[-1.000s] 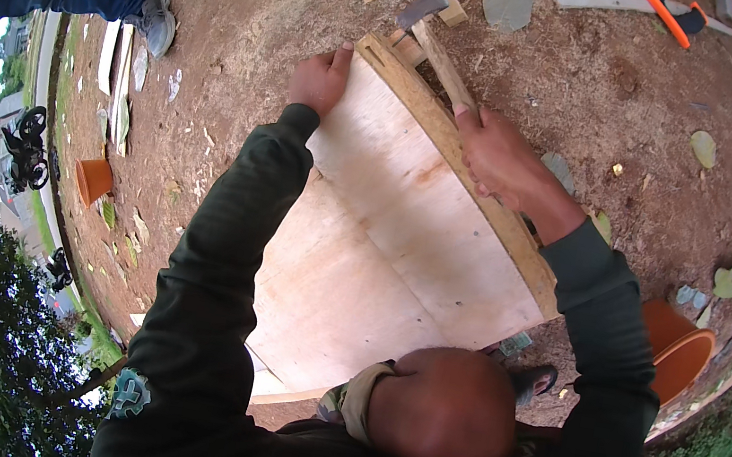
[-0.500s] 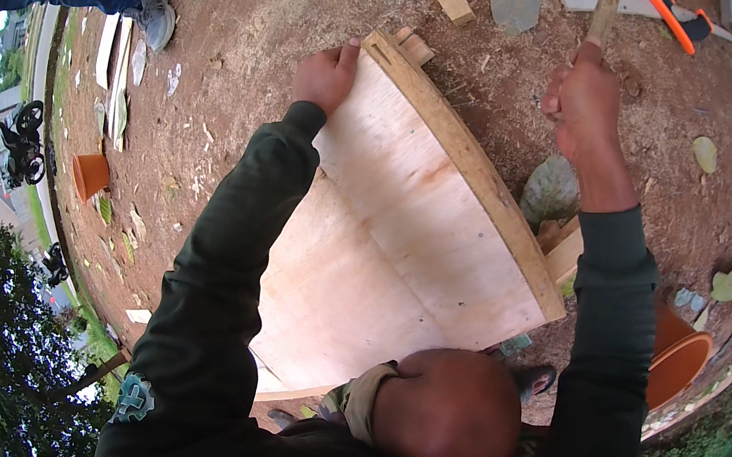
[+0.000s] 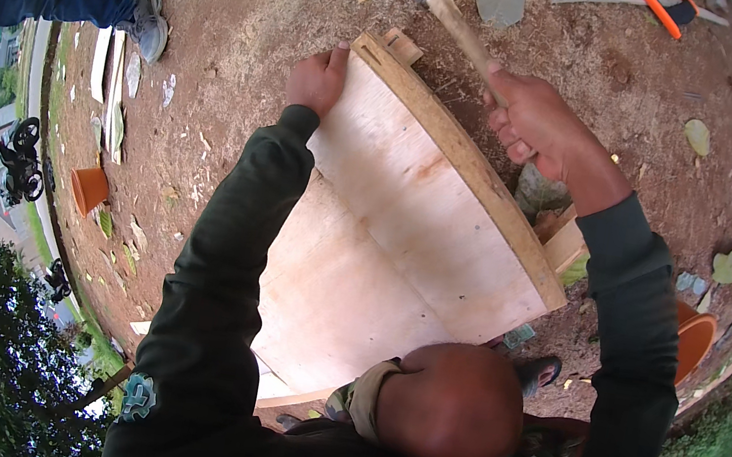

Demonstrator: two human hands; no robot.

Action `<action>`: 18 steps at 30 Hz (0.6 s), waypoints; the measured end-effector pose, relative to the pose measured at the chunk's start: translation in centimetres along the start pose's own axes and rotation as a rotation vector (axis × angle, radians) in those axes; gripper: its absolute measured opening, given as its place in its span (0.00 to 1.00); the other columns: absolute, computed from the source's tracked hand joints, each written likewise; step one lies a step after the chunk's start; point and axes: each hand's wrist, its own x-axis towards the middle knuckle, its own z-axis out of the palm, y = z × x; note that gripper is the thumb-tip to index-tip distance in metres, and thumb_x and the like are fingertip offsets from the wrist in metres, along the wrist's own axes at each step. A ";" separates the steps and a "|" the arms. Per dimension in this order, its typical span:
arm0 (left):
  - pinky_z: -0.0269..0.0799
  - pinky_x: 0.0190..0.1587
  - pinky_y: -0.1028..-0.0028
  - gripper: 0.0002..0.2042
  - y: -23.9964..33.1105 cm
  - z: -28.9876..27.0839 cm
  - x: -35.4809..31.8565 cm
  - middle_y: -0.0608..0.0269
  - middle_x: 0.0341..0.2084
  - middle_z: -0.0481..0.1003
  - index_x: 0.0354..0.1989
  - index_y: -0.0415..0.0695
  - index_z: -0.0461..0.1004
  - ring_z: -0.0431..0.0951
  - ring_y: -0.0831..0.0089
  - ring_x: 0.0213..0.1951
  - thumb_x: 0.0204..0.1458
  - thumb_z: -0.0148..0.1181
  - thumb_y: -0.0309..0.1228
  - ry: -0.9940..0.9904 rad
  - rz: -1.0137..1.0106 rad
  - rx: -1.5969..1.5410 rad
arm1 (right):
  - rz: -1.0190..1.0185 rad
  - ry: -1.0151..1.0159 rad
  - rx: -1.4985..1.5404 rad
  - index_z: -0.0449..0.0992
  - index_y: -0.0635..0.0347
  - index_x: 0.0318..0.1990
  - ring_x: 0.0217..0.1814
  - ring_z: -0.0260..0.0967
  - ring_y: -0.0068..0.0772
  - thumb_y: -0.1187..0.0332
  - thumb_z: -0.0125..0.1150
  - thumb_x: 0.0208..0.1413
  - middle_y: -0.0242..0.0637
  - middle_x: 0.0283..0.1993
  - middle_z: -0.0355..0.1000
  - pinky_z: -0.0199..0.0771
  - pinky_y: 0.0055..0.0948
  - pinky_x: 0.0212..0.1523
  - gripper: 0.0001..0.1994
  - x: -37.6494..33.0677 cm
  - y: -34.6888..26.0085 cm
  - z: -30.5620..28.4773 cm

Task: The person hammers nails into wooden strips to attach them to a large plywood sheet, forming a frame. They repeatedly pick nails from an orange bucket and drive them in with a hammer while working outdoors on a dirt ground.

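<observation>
Above plywood panel (image 3: 408, 206), right hand (image 3: 545, 128) grips hammer (image 3: 452, 17); left hand (image 3: 318, 79) steadies.

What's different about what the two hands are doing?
The left hand grips the top corner of the pale plywood board; the right hand is wrapped around the wooden handle of a metal-headed hammer. The left hand touches the board; the right hand is off to the board's side. The left hand holds an edge; the right hand makes a fist. Both come from dark green sleeves.
</observation>
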 end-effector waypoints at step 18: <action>0.72 0.50 0.50 0.32 0.4 -0.4 0.0 0.38 0.37 0.79 0.42 0.44 0.83 0.78 0.38 0.44 0.63 0.38 0.60 0.025 -0.002 0.004 | 0.328 -0.308 -0.337 0.62 0.56 0.37 0.15 0.46 0.13 0.50 0.47 0.70 0.20 0.22 0.54 0.49 0.18 0.13 0.18 0.7 2.1 -0.3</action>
